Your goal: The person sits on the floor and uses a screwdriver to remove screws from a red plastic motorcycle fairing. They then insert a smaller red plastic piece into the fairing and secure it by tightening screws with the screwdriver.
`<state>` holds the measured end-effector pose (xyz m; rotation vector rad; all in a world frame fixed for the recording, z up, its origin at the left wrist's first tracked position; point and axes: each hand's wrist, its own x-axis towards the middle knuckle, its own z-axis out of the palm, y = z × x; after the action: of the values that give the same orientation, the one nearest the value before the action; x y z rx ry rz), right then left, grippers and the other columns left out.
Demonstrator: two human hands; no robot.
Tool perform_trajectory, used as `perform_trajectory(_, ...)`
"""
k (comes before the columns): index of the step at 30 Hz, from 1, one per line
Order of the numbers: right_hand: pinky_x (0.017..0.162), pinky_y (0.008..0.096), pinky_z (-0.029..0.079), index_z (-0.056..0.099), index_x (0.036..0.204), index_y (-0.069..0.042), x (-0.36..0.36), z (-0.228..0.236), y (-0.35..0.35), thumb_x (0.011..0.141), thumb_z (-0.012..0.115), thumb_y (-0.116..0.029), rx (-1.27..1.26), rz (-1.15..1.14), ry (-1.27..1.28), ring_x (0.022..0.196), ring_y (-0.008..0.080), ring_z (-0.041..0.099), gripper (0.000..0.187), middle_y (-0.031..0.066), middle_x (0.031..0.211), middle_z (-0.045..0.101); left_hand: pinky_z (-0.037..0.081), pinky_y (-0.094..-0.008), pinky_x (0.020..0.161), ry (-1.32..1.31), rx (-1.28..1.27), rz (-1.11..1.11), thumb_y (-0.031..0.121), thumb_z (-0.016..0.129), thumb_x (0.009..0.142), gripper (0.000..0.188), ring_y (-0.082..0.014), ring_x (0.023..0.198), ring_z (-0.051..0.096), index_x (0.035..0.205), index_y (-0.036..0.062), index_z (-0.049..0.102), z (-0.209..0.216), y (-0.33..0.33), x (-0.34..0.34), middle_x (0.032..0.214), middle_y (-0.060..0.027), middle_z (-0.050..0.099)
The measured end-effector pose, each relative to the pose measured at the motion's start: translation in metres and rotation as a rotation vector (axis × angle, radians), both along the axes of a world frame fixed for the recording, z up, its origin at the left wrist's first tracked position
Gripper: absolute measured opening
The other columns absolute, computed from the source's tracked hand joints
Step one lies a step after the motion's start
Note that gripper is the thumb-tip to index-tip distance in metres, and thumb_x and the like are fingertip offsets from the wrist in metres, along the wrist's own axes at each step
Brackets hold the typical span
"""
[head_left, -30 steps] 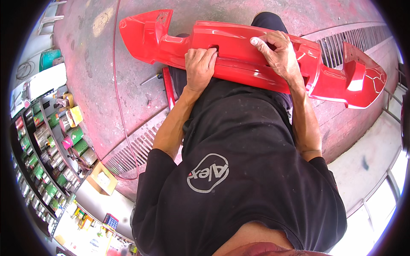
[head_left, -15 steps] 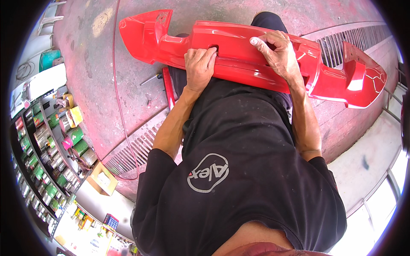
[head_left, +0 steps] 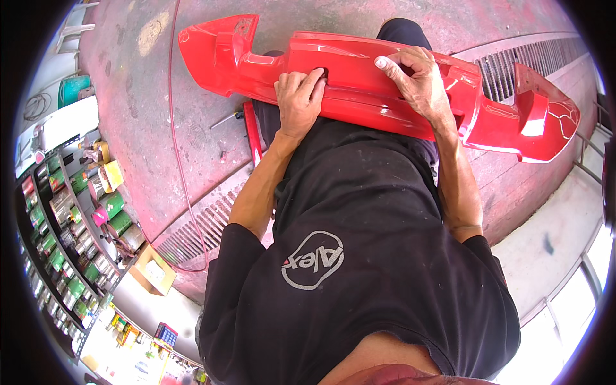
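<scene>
Lying across the legs [head_left: 405, 33], the long red car part [head_left: 356, 67] has the curled left hand [head_left: 299, 102] touching by a hole [head_left: 324, 75] and the half-open right hand [head_left: 420, 83] on it, grips hard to tell. If the legs tip, it might slide and scratch; both ends [head_left: 206, 54] stick out, with floor [head_left: 215, 154] room at left.

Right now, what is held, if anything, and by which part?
The red panel, apparently, by the right hand, curled at an opening right of its middle; the left hand is at a slot, grip unclear.
</scene>
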<state>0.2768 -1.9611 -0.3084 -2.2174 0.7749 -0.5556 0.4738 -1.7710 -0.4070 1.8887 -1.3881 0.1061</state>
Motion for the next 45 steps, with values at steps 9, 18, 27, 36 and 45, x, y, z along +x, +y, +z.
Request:
perform_trajectory(9, 0.097, 0.0434, 0.049, 0.083, 0.092, -0.004, -0.0003, 0.0019, 0.0003, 0.095, 0.082, -0.048, -0.012, 0.008, 0.02, 0.087, 0.0257, 0.065, 0.044, 0.0087, 0.085, 0.076, 0.044, -0.0426, 0.084, 0.016, -0.041, 0.009, 0.011, 0.087, 0.086, 0.023, -0.0259, 0.093, 0.058, 0.106, 0.0137, 0.077, -0.0032, 0.0011, 0.0002, 0.096, -0.0035, 0.06)
perform_trajectory(18, 0.098, 0.0437, 0.049, 0.083, 0.093, -0.004, -0.0011, 0.0, 0.0004, 0.095, 0.081, -0.05, -0.01, 0.007, 0.02, 0.089, 0.0254, 0.065, 0.045, 0.0085, 0.087, 0.076, 0.044, -0.0428, 0.084, 0.03, -0.024, 0.005, 0.011, 0.086, 0.085, 0.024, -0.0256, 0.093, 0.057, 0.107, 0.0137, 0.078, 0.0001, 0.0009, 0.0002, 0.097, -0.0035, 0.06)
perform_trajectory(27, 0.1, 0.0438, 0.048, 0.083, 0.093, -0.005, -0.0018, -0.0013, 0.0007, 0.095, 0.081, -0.049, -0.009, 0.007, 0.028, 0.09, 0.0249, 0.066, 0.043, 0.008, 0.089, 0.077, 0.045, -0.0427, 0.084, 0.028, -0.065, 0.038, 0.01, 0.087, 0.084, 0.025, -0.0261, 0.094, 0.058, 0.106, 0.0137, 0.078, -0.0002, -0.0019, -0.0018, 0.097, -0.0045, 0.06)
perform_trajectory(36, 0.102, 0.0436, 0.048, 0.084, 0.095, -0.006, -0.0021, -0.0026, -0.0001, 0.095, 0.082, -0.047, -0.016, 0.016, 0.022, 0.09, 0.025, 0.066, 0.041, 0.0082, 0.091, 0.078, 0.045, -0.043, 0.083, -0.056, -0.016, 0.011, 0.012, 0.086, 0.085, 0.023, -0.0261, 0.093, 0.058, 0.106, 0.0136, 0.077, 0.0016, -0.0004, -0.0013, 0.098, -0.0035, 0.06)
perform_trajectory(45, 0.101, 0.0433, 0.048, 0.084, 0.095, -0.005, -0.002, 0.0001, 0.0, 0.096, 0.081, -0.049, -0.008, 0.019, 0.041, 0.089, 0.0242, 0.066, 0.043, 0.0087, 0.089, 0.078, 0.045, -0.0421, 0.081, -0.055, -0.04, 0.008, 0.009, 0.085, 0.085, 0.026, -0.0252, 0.091, 0.059, 0.11, 0.0129, 0.08, -0.0019, -0.0011, -0.0003, 0.096, -0.002, 0.062)
